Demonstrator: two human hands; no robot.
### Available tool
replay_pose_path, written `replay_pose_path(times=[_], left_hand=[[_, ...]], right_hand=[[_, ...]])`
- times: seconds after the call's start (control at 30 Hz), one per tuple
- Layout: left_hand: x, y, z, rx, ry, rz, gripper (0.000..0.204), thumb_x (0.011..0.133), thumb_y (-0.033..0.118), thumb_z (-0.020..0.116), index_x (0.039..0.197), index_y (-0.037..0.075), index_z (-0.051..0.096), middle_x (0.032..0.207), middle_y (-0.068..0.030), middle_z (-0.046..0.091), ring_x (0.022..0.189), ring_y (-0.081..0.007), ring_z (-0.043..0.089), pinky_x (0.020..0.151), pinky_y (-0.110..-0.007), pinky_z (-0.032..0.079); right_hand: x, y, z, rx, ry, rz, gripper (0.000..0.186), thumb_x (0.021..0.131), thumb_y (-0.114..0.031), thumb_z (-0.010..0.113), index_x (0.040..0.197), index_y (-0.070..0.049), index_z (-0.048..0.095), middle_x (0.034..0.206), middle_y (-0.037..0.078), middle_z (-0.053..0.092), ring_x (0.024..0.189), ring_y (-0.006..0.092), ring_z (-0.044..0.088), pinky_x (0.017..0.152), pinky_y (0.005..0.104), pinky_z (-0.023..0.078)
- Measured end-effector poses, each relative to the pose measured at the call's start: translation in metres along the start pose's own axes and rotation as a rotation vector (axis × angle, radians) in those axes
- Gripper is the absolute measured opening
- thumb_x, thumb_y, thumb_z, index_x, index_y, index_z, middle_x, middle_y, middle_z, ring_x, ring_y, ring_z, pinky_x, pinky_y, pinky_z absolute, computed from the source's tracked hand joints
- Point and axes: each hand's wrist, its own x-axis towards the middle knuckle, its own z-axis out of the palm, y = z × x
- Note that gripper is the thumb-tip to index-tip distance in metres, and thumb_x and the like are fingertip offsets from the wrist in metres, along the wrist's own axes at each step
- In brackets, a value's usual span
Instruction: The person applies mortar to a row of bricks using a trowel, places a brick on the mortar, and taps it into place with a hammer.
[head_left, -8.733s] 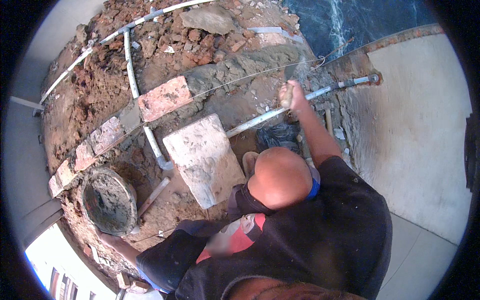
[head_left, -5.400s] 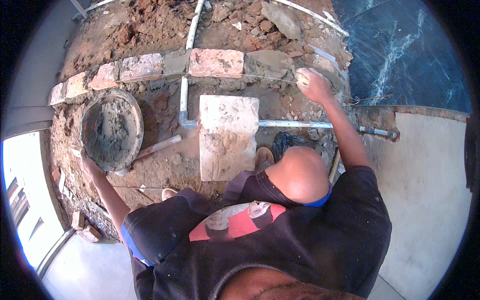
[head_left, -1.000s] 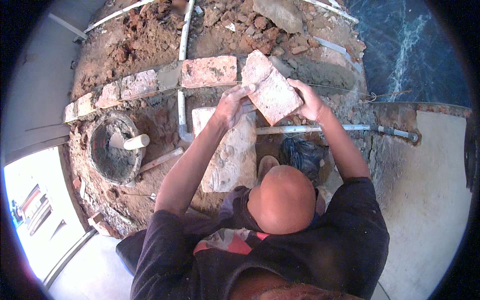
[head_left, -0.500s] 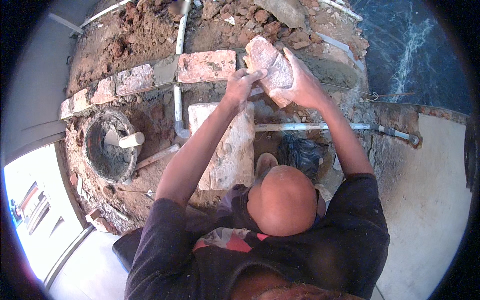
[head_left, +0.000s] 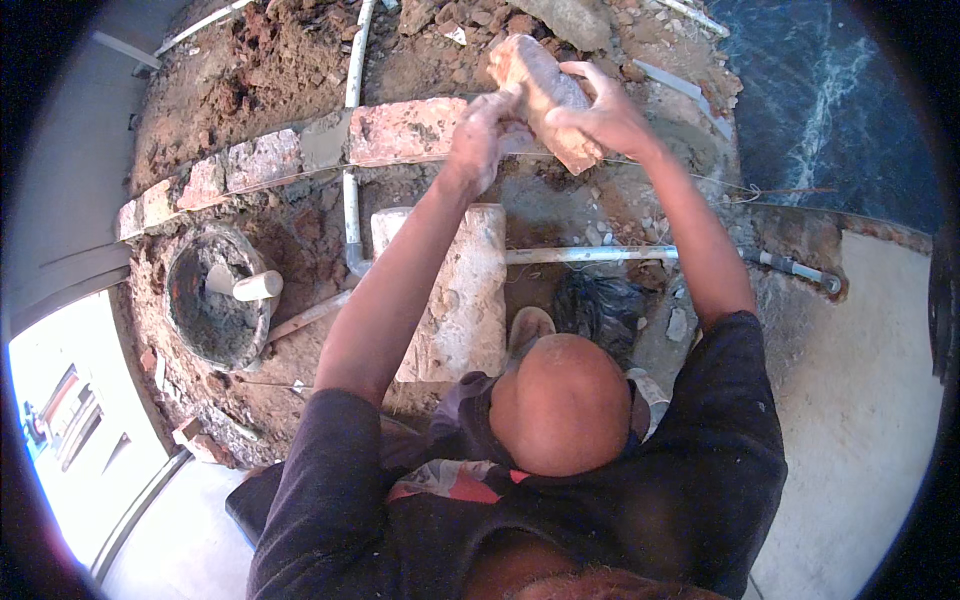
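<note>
Tipped further since earlier, one brick (head_left: 542, 95) fills your right hand (head_left: 608, 118); your left hand (head_left: 480, 140) perhaps pinches it; leftward, five laid bricks (head_left: 264, 161), soil (head_left: 300, 240), grey wall (head_left: 80, 150).

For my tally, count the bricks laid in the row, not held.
5: first brick at the left end, second brick, third brick, fourth brick following rightward; past a mortar patch, fifth brick. Others may be hidden.

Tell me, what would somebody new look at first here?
Probably the rough brick near the top middle, tilted in the right hand, with the left hand at its side. Next might be the round bucket at the left, with a pale-handled trowel in its grey mix. Dark blue marbled surface shows at upper right.
</note>
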Motion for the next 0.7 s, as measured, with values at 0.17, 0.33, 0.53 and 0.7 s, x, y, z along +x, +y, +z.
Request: replay_pose_path(times=[0.17, 0.33, 0.53, 0.7], left_hand=[[-0.001, 0.015, -0.003, -0.107, -0.146, -0.082, 0.064, 0.090, 0.036, 0.063, 0.139, 0.004, 0.038, 0.133, -0.0127, 0.051, 0.123, -0.0315, 0.048, 0.105, -0.052, 0.038], [0.001, 0.007, -0.001, -0.297, -0.172, -0.093, 0.056, 0.092, 0.028, 0.060, 0.137, 0.004, 0.039, 0.137, -0.0147, 0.049, 0.127, -0.0317, 0.048, 0.104, -0.059, 0.037], [-0.009, 0.002, 0.011, -0.331, 0.029, -0.039, 0.048, 0.093, 0.022, 0.060, 0.133, 0.003, 0.044, 0.130, -0.0150, 0.054, 0.121, -0.0318, 0.053, 0.100, -0.056, 0.043], [0.001, -0.012, 0.018, -0.214, 0.016, 0.001, 0.042, 0.093, 0.022, 0.059, 0.129, 0.002, 0.050, 0.127, -0.0128, 0.057, 0.115, -0.0279, 0.056, 0.096, -0.044, 0.048]], right_hand=[[-0.007, 0.015, -0.007, 1.145, -0.266, 0.349, 0.052, 0.085, -0.034, 0.061, 0.124, -0.001, 0.053, 0.112, 0.011, 0.066, 0.098, 0.0234, 0.066, 0.088, 0.0381, 0.053], [-0.002, 0.001, -0.014, 1.061, -0.297, 0.486, 0.057, 0.089, -0.045, 0.059, 0.125, -0.002, 0.055, 0.112, 0.009, 0.066, 0.100, 0.0204, 0.065, 0.089, 0.0363, 0.052], [-0.002, 0.000, -0.030, -0.202, 0.019, -0.021, 0.074, 0.079, -0.053, 0.069, 0.131, -0.003, 0.052, 0.120, 0.018, 0.063, 0.113, 0.0285, 0.059, 0.099, 0.0366, 0.043], [-0.011, -0.030, 0.005, -0.756, 0.019, -0.017, 0.105, 0.066, -0.059, 0.077, 0.143, -0.002, 0.036, 0.135, 0.027, 0.048, 0.125, 0.0395, 0.049, 0.103, 0.0453, 0.039]])
